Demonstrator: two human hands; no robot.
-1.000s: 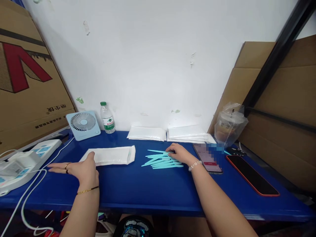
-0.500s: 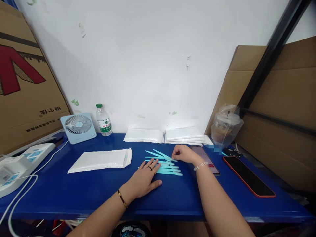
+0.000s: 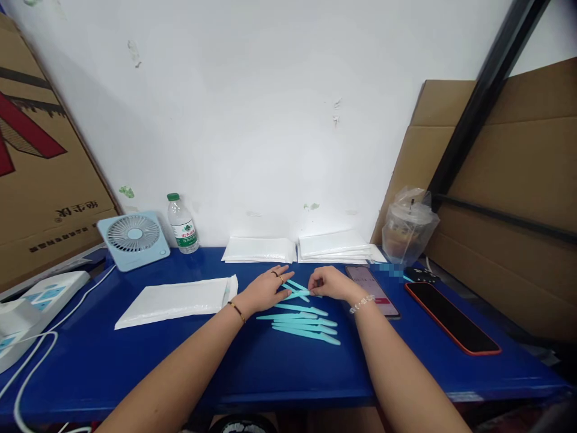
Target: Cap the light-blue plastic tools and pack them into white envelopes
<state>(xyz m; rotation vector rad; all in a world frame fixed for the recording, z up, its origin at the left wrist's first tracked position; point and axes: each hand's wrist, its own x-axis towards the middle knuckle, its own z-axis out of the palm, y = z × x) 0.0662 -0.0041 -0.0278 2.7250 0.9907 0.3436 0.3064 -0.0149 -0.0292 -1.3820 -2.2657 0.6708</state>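
**Both hands at a scatter of teal plastic sticks, blue table**

Head view. Only one view on hand.

- Teal sticks: a loose batch of slim, flat, pale turquoise plastic pieces, each long and tapered to a point at one end, rounder at the other. They lie roughly parallel, pointing left to right, near the middle of the blue table. Four or so lie free in a row nearer the person; a few more sit crossed under the hands, farther back. Matte finish, all one colour; no markings legible.
- Left hand: palm down, fingers spread and loosely open, fingertips resting on the far sticks. Rings on two fingers, thin bracelet at the wrist.
- Right hand: fingers curled inward, tips pinched at the end of one of the far sticks, just beside the left fingertips. Whether the stick is lifted off the table, cannot tell. Bead bracelet at the wrist.
- White padded envelope: flat on the table, left of the hands, apart from them.
- Two stacks of white envelopes: against the wall, behind the hands.
- Phone: lit screen, just right of the right wrist. Second phone in red case: dark, farther right.
- Small blue fan and water bottle: far left, by the wall.
- Bagged drink cup: right rear corner.
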